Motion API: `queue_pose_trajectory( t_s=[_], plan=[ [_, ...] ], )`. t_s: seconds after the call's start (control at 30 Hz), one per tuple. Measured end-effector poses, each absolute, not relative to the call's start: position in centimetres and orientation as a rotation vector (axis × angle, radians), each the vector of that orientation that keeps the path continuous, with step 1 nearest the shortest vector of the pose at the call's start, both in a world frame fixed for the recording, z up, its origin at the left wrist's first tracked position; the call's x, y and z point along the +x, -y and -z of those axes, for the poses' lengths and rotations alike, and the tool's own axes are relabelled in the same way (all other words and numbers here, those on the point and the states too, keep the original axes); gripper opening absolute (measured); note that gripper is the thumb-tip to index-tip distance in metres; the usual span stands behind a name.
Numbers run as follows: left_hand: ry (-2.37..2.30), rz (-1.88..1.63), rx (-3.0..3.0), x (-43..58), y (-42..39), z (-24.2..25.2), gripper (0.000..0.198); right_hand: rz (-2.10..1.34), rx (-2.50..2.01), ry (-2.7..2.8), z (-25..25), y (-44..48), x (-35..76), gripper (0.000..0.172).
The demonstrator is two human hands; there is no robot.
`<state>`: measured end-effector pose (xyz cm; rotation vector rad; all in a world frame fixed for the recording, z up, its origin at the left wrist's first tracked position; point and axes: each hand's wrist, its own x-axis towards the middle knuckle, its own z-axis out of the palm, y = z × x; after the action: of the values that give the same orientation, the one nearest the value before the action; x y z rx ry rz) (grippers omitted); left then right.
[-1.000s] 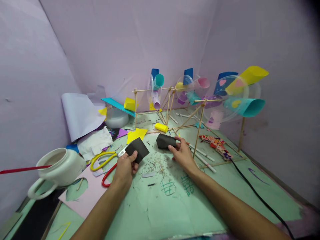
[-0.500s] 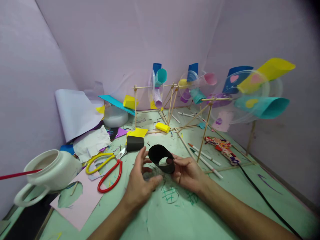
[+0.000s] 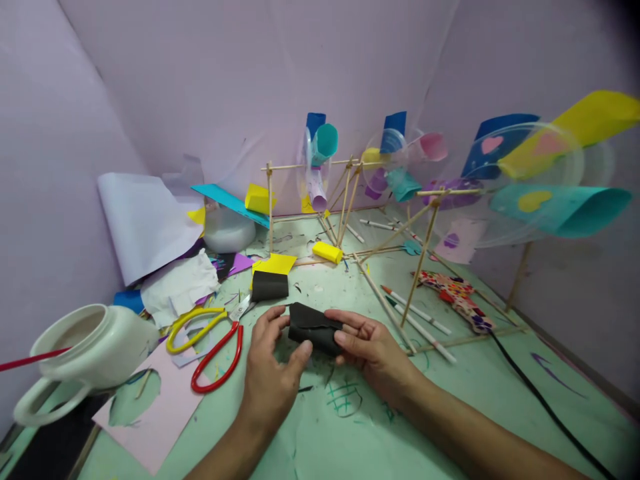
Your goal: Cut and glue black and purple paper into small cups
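Both my hands hold a rolled piece of black paper (image 3: pixel 313 329) just above the green table top (image 3: pixel 350 433). My left hand (image 3: pixel 273 363) grips its left end with thumb and fingers curled round it. My right hand (image 3: pixel 373 350) pinches its right end, fingers lying over the top. A second black paper piece (image 3: pixel 269 285) lies on the table just behind my left hand, beside the scissors (image 3: pixel 213 333) with one yellow and one red handle.
A stick frame (image 3: pixel 345 200) carrying coloured paper blades and clear discs stands at the back and right. A patterned glue gun (image 3: pixel 453 293) with a black cable (image 3: pixel 545 407) lies right. A white jug (image 3: pixel 80 347) and paper scraps (image 3: pixel 175 287) fill the left. Pens (image 3: pixel 417 313) lie beyond my right hand.
My left hand put down the flat black piece and came over to the roll. The roll, seen open as a ring half a second ago, is now pressed flatter between both hands.
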<state>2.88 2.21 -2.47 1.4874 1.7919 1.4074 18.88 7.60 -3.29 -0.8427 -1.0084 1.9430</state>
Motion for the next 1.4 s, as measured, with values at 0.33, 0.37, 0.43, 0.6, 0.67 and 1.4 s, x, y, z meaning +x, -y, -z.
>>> queue_pose_trajectory(
  t_s=[0.33,0.37,0.43,0.6,0.67,1.4],
  plan=[
    [-1.493,-1.152,1.323,3.4,-1.6,1.0,0.025,-0.816,-0.984,1.992,2.0,-7.6,19.8,0.048],
    [-1.470,-1.129,1.332,3.5,-1.5,0.9,0.025,-0.844,-0.901,2.020,2.0,-7.5,19.9,0.051],
    [-1.429,-1.086,1.359,3.6,-1.3,0.7,0.025,-0.912,-0.788,2.055,2.2,-7.3,19.9,0.045],
    [-1.392,-1.061,1.384,3.7,-1.1,0.0,0.023,-0.695,-0.605,2.168,2.9,-6.7,19.6,0.026],
    [-1.350,-1.058,1.308,3.5,-1.2,-0.2,0.023,-0.620,-0.601,2.180,3.1,-6.6,19.5,0.025],
    [-1.246,-1.144,0.636,2.6,-2.6,0.0,0.008,-1.001,-0.798,1.876,1.7,-6.1,19.3,0.016]
  ],
)
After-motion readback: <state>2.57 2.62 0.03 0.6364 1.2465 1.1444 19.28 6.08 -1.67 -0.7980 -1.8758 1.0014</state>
